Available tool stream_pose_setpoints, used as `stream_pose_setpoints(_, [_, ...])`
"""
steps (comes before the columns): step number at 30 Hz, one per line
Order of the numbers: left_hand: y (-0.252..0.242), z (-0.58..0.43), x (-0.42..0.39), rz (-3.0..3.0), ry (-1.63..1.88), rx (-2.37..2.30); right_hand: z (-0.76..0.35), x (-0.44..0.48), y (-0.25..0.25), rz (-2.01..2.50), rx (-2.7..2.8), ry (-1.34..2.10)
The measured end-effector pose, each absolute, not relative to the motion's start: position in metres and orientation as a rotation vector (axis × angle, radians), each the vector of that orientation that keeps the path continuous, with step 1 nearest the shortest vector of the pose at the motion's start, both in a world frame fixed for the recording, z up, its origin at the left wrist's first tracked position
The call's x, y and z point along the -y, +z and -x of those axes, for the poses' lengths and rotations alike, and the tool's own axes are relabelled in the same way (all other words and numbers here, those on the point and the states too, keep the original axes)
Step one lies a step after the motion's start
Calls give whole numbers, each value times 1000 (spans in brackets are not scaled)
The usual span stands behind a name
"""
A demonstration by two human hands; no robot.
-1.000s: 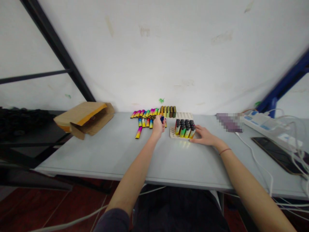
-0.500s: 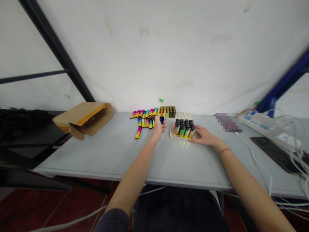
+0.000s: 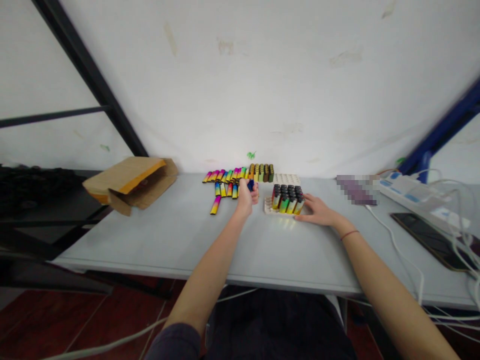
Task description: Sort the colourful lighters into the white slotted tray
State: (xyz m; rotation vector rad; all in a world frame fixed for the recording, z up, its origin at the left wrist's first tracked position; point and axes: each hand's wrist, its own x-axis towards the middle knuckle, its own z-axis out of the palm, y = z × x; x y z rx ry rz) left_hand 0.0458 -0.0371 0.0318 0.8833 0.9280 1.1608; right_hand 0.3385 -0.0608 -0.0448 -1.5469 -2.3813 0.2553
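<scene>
A person's bare forearms reach in from the bottom of the frame over a pale grey counter (image 3: 161,240). Near the centre, the left hand (image 3: 246,198) has its grip closed around a small dark blue object (image 3: 251,185), mostly hidden by the fingers; what it is cannot be made out. Just right of centre, the right hand (image 3: 321,211) rests with its grip open, thumb and fingers spread at the right end of a white tray (image 3: 267,207). In that tray stand rows of black-topped lighters (image 3: 288,199), upright and close together, their bodies yellow, green and red; the tray's left end shows bare sockets.

Left of the left hand lie shiny multicoloured sleeves (image 3: 226,176) in loose rows, with a single pink-and-yellow sleeve (image 3: 215,205) nearer the viewer. Behind the hand, against the white wall (image 3: 240,100), stands a block of gold and dark tubes (image 3: 261,173), and beside it a second white tray (image 3: 288,178).

An open brown paper bag (image 3: 127,177) lies at left; a black phone (image 3: 427,240) and a white power strip (image 3: 405,189) at right.
</scene>
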Motion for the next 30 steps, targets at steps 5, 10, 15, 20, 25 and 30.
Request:
stream_pose_setpoints(5, [23, -50, 36, -1053, 1112, -982, -339, 61, -45, 1519, 2378, 262])
stream_pose_setpoints(10, [26, -42, 39, -1600, 1095, -950, -339, 61, -43, 1471, 2385, 273])
stream_pose_setpoints(15, [34, -28, 38, -1886, 1046, -838, -339, 61, -43, 1481, 2391, 278])
stream_pose_setpoints(20, [29, -28, 38, -1880, 821, -775, -340, 60, -45, 1540, 2372, 277])
stream_pose_setpoints(25, [25, -33, 40, -1970, 755, -798, -339, 60, -44, 1505, 2382, 274])
stream_pose_setpoints(30, [26, -35, 44, -1969, 793, -863, -339, 61, -42, 1496, 2393, 270])
